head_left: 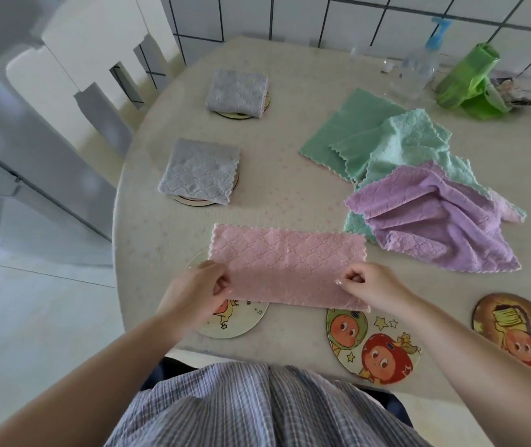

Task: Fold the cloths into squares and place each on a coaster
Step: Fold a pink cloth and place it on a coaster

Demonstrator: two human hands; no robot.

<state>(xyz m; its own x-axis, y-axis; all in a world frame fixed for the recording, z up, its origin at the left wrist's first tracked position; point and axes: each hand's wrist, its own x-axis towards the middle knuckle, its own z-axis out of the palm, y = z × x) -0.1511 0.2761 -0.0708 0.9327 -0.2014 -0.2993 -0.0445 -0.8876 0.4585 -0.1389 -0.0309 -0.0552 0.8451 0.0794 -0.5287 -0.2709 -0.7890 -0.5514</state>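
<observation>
Head view: both hands' grip pinches pink cloth, long axis left-right.

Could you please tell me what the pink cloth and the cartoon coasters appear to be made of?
The pink cloth looks like soft microfibre or similar plush fabric: matte, with a quilted diamond pattern and scalloped edges, bending limply between the left hand and right hand. The cartoon coaster looks rigid and flat, perhaps printed wood or board, with a slightly glossy picture; the exact material is unclear.
</observation>
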